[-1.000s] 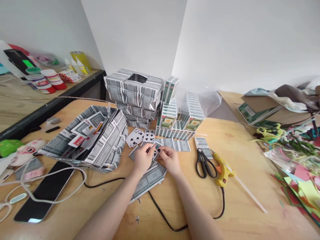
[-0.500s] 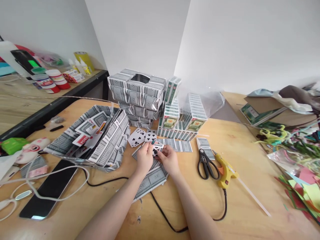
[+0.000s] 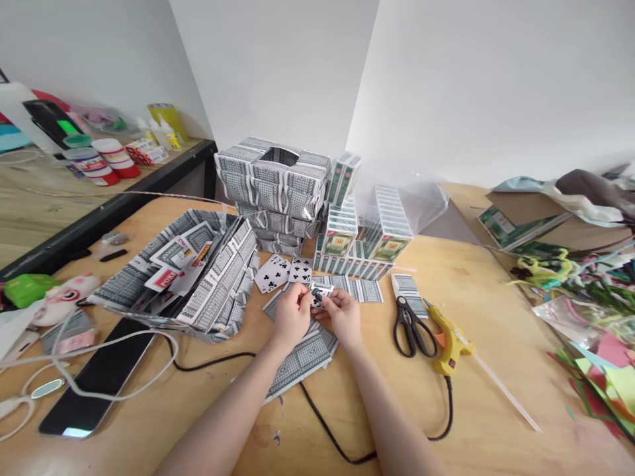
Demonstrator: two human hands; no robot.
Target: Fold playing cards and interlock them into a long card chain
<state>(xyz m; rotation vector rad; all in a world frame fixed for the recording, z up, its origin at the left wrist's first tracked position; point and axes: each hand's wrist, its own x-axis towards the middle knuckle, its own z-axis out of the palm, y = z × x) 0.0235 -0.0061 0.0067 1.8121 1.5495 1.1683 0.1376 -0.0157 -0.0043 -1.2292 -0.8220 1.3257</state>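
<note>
Between my two hands is a playing card (image 3: 317,301) of clubs, its far edge bent over. My left hand (image 3: 292,314) is closed, pinching the card's left side. Closed on the right side, my right hand (image 3: 343,317) grips it between thumb and fingers. Beneath my hands lies a panel of joined cards (image 3: 302,360), backs up. Just beyond, loose club cards (image 3: 272,272) lie face up. A row of face-down cards (image 3: 364,290) extends to the right.
Left stands a card-covered basket (image 3: 213,301) holding loose cards. Behind are a stacked card-covered box (image 3: 278,192) and boxed decks (image 3: 389,241). Scissors (image 3: 407,330) and a yellow glue gun (image 3: 451,344) with its cord lie right. A phone (image 3: 99,377) and white cable lie at left.
My hands have shifted slightly to the right with the card. The card's far edge now looks more folded over, and my left fingers have curled in along it.
</note>
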